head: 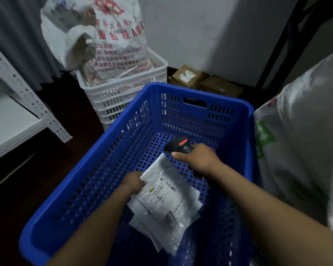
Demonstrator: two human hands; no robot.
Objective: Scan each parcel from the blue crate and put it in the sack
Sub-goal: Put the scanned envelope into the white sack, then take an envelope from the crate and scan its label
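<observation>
A blue perforated crate (108,166) fills the middle of the view. Inside it lie several white bubble-wrap parcels (161,227) in a loose pile. My left hand (133,182) grips the left edge of the top parcel (165,192), whose printed label faces up. My right hand (198,158) holds a black barcode scanner (179,145) just above the parcel's far corner; a red light glows on the scanner's head. A large white sack (306,141) with green print stands against the crate's right side.
A white crate (123,93) behind the blue one holds a white woven sack with red lettering (112,39). Brown cardboard boxes (200,79) lie on the floor at the back. A white metal shelf (17,104) stands on the left, a black frame at the upper right.
</observation>
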